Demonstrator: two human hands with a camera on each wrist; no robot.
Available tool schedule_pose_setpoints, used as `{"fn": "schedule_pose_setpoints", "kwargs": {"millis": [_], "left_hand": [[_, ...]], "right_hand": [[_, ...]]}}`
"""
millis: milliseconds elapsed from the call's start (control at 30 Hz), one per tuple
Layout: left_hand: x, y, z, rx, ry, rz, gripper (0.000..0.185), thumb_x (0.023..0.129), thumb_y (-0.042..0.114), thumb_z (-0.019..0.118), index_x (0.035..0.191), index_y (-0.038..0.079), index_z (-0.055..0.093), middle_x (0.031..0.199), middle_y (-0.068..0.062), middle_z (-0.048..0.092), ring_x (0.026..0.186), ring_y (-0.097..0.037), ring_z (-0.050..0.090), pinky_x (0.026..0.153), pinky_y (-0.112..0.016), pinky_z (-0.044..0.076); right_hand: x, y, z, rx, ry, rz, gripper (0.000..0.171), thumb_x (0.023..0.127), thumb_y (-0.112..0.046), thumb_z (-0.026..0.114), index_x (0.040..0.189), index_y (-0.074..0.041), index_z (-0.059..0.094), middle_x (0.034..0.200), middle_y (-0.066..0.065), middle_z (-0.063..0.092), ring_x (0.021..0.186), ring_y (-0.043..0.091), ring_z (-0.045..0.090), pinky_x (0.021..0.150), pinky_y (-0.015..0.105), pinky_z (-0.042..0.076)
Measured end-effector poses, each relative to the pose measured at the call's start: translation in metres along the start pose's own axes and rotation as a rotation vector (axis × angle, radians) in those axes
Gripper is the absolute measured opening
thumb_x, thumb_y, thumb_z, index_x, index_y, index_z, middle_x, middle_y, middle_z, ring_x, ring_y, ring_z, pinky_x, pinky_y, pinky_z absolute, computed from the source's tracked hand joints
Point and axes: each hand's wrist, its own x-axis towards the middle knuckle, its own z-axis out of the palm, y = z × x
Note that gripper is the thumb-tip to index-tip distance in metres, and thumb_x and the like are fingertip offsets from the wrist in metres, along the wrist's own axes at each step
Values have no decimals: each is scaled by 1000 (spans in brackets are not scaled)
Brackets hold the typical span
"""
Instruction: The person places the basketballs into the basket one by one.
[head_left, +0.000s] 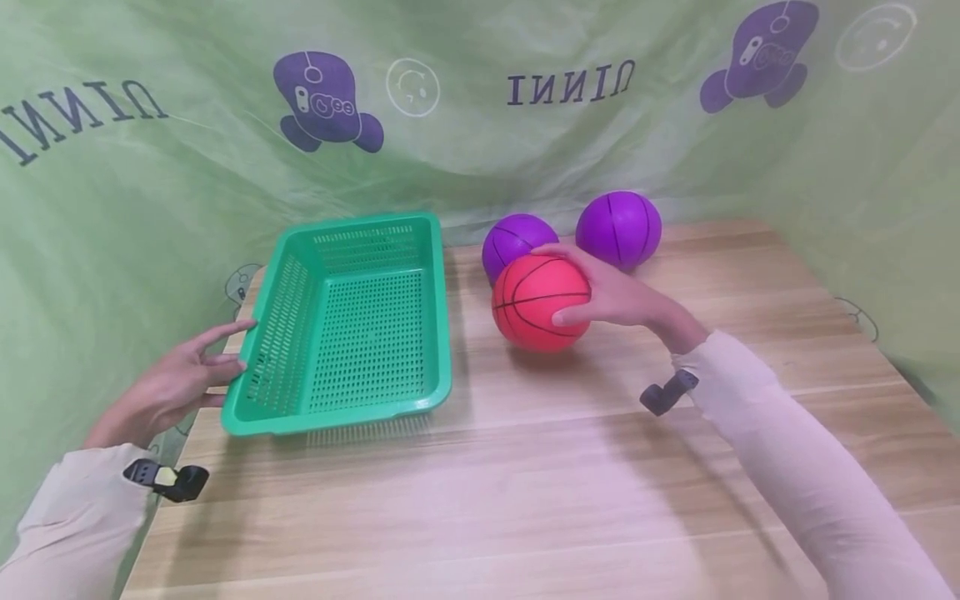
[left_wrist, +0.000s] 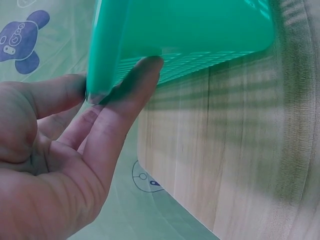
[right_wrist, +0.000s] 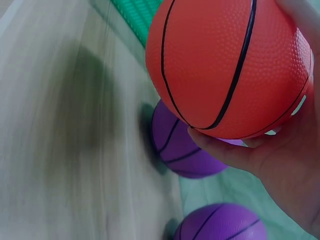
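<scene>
A green plastic basket (head_left: 442, 333) with perforated walls stands at the left of the table, with nothing inside it. My left hand (head_left: 176, 379) holds its left rim; in the left wrist view the rim (left_wrist: 107, 45) lies between the fingers of that hand (left_wrist: 65, 150). My right hand (head_left: 618, 292) grips a red toy basketball (head_left: 536, 304) with black lines. The right wrist view shows this ball (right_wrist: 215, 65) held clear of the table, its shadow apart below. Just behind it sits a purple ball (head_left: 510, 237), partly hidden, and another purple ball (head_left: 618, 229) lies further right.
The wood-grain table (head_left: 487, 508) extends in front of the basket and to the right. A green printed curtain (head_left: 480, 150) hangs along the back and both sides, close behind the purple balls. Small black cameras (head_left: 667, 392) are strapped to both wrists.
</scene>
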Motion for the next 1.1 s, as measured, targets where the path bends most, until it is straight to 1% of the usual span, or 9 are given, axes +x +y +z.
{"fn": "schedule_pose_setpoints", "kwargs": {"millis": [100, 233, 367, 433, 567, 733, 867, 967, 1100], "left_hand": [[0, 1, 0, 0, 1, -1, 72, 105, 6, 49, 163, 20, 8, 143, -33, 39, 101, -13, 66, 84, -42, 59], [-1, 1, 0, -4, 1, 0, 72, 105, 5, 48, 163, 20, 8, 145, -35, 36, 101, -13, 66, 84, -42, 58], [-1, 1, -1, -7, 3, -9, 72, 105, 4, 48, 163, 21, 8, 140, -29, 43, 100, -14, 67, 84, -43, 58], [0, 1, -1, -10, 3, -16, 73, 105, 4, 48, 163, 22, 8, 139, -28, 45, 100, -14, 67, 84, -43, 58], [0, 1, -1, -15, 0, -17, 73, 105, 3, 48, 163, 22, 8, 141, -30, 42, 100, -14, 67, 84, -43, 58], [-1, 1, -3, -10, 2, -17, 73, 105, 3, 48, 163, 20, 7, 137, -24, 47, 100, -14, 67, 84, -43, 59], [-2, 3, -3, 2, 3, -15, 74, 104, 3, 48, 163, 19, 6, 137, -27, 47, 100, -15, 67, 84, -43, 59], [-1, 4, -3, -4, 6, -18, 74, 104, 3, 48, 163, 19, 6, 136, -26, 50, 100, -17, 68, 84, -43, 59], [2, 4, 0, -25, -3, -25, 73, 104, 1, 47, 163, 19, 6, 132, -23, 54, 100, -20, 68, 84, -43, 58]], "right_hand": [[5, -6, 4, -5, 1, -18, 84, 78, -21, 84, 150, -27, 40, 139, 4, 47, 119, 28, 55, 90, 48, 55], [13, -14, 11, 12, -15, -51, 85, 78, -21, 84, 150, -29, 39, 139, 4, 48, 118, 28, 56, 89, 46, 56], [21, -19, 17, 28, -47, -79, 85, 79, -21, 84, 149, -30, 38, 139, 3, 49, 118, 27, 57, 89, 44, 56], [23, -21, 19, 30, -50, -87, 85, 78, -21, 84, 149, -30, 38, 138, 2, 49, 118, 27, 57, 89, 43, 56], [26, -24, 22, 56, -57, -105, 86, 78, -19, 84, 150, -28, 37, 140, 1, 48, 119, 27, 55, 89, 43, 56], [31, -32, 28, 68, -77, -128, 86, 78, -20, 84, 150, -25, 36, 140, 2, 48, 119, 27, 56, 89, 43, 56], [35, -39, 34, 82, -100, -144, 87, 78, -20, 85, 150, -24, 36, 140, 2, 48, 119, 26, 56, 90, 42, 56], [39, -45, 38, 96, -107, -162, 87, 77, -20, 85, 150, -26, 38, 141, -1, 47, 120, 25, 55, 89, 42, 57], [43, -52, 42, 75, -129, -188, 87, 75, -24, 87, 149, -32, 40, 140, -6, 46, 120, 21, 55, 87, 40, 57]]}}
